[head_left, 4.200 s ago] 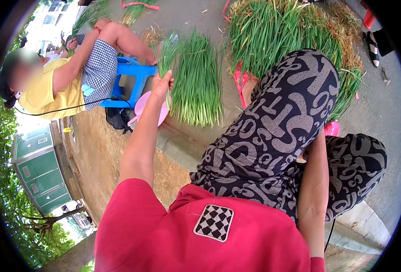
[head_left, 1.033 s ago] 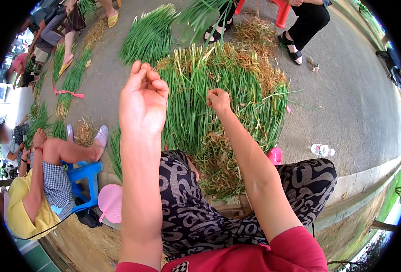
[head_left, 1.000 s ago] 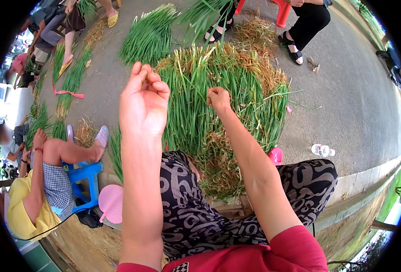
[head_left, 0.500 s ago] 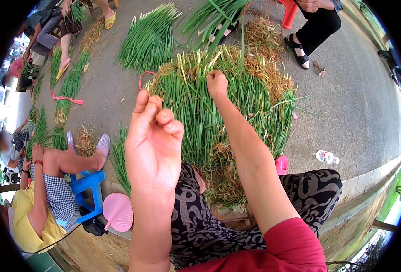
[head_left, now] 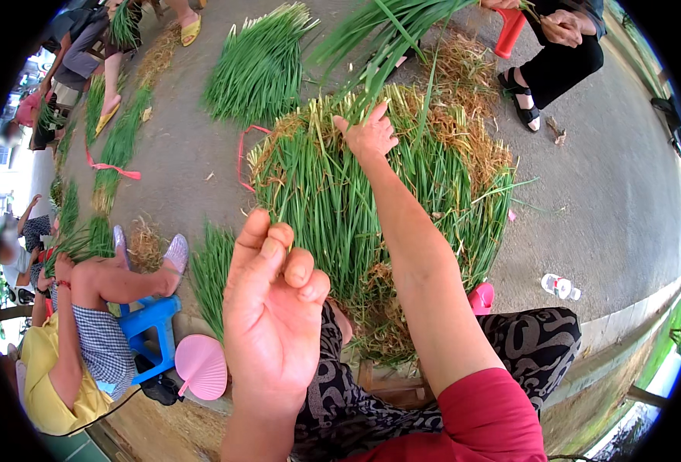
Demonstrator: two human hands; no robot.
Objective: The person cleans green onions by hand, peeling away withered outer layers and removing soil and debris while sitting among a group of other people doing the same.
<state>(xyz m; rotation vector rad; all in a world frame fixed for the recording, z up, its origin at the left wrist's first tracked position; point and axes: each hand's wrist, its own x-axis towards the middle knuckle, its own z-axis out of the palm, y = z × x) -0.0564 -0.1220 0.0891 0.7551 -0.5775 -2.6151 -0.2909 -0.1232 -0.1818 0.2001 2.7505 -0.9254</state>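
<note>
My left hand [head_left: 273, 308] is raised palm up over my lap, its thumb pressed to the curled fingers. Whatever is pinched there is too small to make out. Farther ahead, my right hand [head_left: 368, 137] reaches over the pale-root end of a large heap of garlic chives [head_left: 333, 208], fingers spread and thumb apart. Dry brown leaves [head_left: 491, 158] are mixed along the heap's far right edge. Just beyond my right hand, a bunch of long green chives [head_left: 383, 46] hangs over the heap, near another person's hand [head_left: 502, 3].
Another chive pile [head_left: 259, 65] lies beyond, with a red string [head_left: 242, 158] near it. On the left, a person in yellow sits by a blue stool [head_left: 152, 323] and a pink fan [head_left: 200, 366]. A plastic bottle [head_left: 561, 286] lies to the right.
My right hand has opened from a closed grip, its fingers now spread. My left hand has come lower and slightly right, still pinched. The overhanging chive bunch has shifted, and another person's hand now shows.
</note>
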